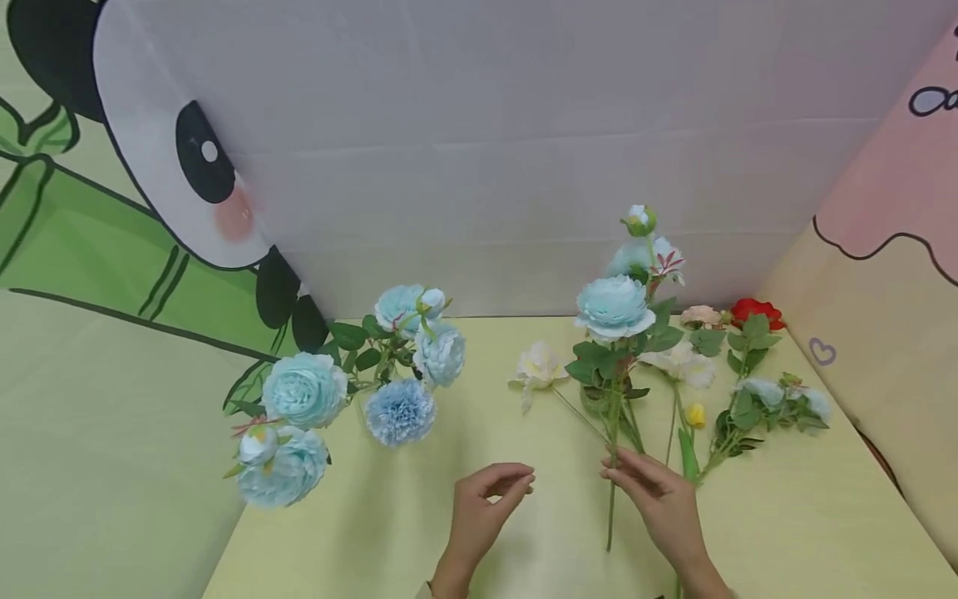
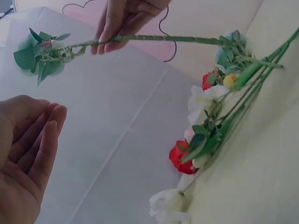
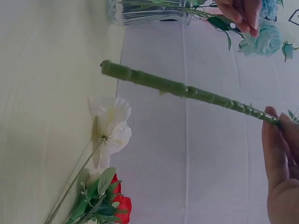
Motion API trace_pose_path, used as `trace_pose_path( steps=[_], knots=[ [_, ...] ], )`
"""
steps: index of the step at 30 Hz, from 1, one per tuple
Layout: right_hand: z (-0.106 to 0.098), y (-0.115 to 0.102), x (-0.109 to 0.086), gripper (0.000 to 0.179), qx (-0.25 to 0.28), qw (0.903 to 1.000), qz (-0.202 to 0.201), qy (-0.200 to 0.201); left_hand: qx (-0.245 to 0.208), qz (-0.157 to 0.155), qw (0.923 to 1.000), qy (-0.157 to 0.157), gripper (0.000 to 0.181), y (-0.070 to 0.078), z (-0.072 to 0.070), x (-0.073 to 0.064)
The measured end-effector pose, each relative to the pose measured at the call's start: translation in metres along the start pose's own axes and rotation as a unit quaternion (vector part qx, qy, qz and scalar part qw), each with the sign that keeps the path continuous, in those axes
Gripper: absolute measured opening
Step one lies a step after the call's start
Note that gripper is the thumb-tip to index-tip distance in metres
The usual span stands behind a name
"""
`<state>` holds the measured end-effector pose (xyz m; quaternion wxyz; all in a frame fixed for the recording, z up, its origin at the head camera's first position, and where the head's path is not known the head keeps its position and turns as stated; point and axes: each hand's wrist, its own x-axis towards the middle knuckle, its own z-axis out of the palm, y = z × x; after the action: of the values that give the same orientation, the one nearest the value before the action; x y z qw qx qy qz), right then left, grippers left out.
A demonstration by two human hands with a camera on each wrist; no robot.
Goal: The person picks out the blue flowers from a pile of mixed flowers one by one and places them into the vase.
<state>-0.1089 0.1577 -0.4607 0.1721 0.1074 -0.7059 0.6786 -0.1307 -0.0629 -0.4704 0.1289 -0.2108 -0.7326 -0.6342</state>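
My right hand (image 1: 666, 499) pinches the green stem (image 1: 611, 507) of a light-blue artificial peony spray (image 1: 615, 308) between thumb and fingers. The spray is upright, blooms at the top, and the stem's lower end hangs below the fingers. In the right wrist view the bare stem (image 3: 177, 87) slants across the picture. To the left, my left hand (image 1: 482, 512) is raised with fingers loosely bent and nothing in it; the left wrist view shows that hand (image 2: 32, 144) apart from the stem.
Light-blue peonies (image 1: 305, 389) and a blue pompom flower (image 1: 400, 412) stand at the left. The right wrist view shows a ribbed clear glass vase (image 3: 152, 13) with stems. On the table's right lie white flowers (image 1: 684, 364), a yellow tulip (image 1: 695, 415), a red flower (image 1: 758, 314) and another blue spray (image 1: 763, 393).
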Motion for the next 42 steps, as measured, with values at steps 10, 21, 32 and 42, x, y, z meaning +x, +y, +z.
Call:
trace_pose_path(
  steps=[10,21,32,42],
  knots=[
    [0.008,0.006,-0.001,0.030,0.006,0.9970,-0.068,-0.037,-0.069,0.078,0.9934,-0.048,0.019,0.015,0.015,0.025],
    [0.019,0.013,-0.002,0.034,-0.071,0.9880,-0.130,-0.044,-0.128,0.055,0.9899,-0.024,0.023,0.025,0.018,0.031],
    [0.024,0.024,-0.004,0.035,-0.112,0.9795,-0.162,-0.039,-0.129,0.043,0.9904,-0.028,0.022,0.018,0.020,0.030],
    [0.028,0.023,-0.003,0.033,-0.160,0.9715,-0.170,-0.039,-0.108,0.011,0.9941,0.001,0.019,0.014,0.024,0.030]
  ],
)
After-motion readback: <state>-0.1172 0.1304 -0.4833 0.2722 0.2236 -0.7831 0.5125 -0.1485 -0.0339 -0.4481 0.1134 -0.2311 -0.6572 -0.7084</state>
